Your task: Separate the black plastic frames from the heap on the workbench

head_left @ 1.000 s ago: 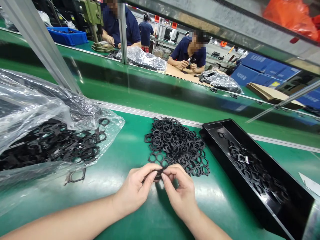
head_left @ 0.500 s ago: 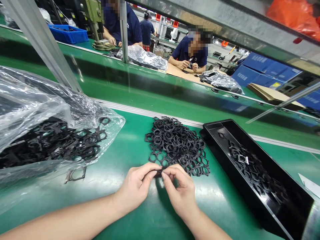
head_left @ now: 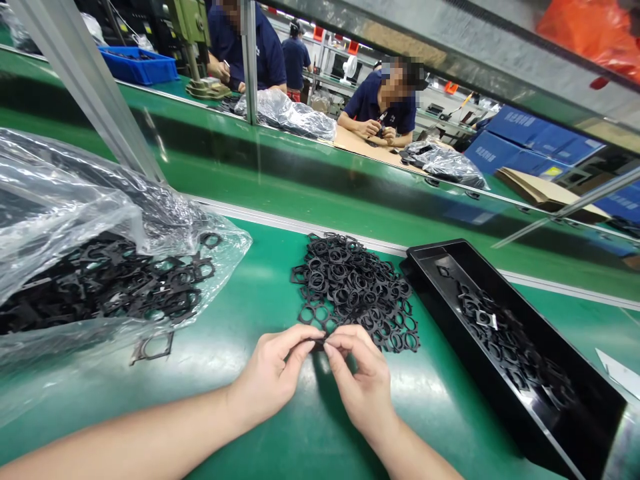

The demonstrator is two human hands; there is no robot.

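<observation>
My left hand [head_left: 277,367] and my right hand [head_left: 363,373] meet in front of a heap of black ring-shaped plastic parts [head_left: 350,280]. Between their fingertips they pinch one small black plastic part [head_left: 319,344], mostly covered by the fingers. Left of my hands, a clear plastic bag [head_left: 70,207] lies open with many similar black parts [head_left: 115,280] inside. A single black frame-shaped part [head_left: 153,347] rests by the bag's edge. To the right stands a long black tray [head_left: 480,393] holding more black parts [head_left: 505,340].
Beyond the green bench [head_left: 225,393] runs a green belt [head_left: 280,177] with a raised edge. A metal post [head_left: 95,87] slants at the left. Across the belt, co-workers sit near a blue bin [head_left: 137,67] and plastic bags [head_left: 290,117]. A white sheet [head_left: 620,373] lies at far right.
Both hands keep almost the same pose, still pinching the small black part. Across the belt, the left co-worker's hand has shifted slightly. The view has moved very little.
</observation>
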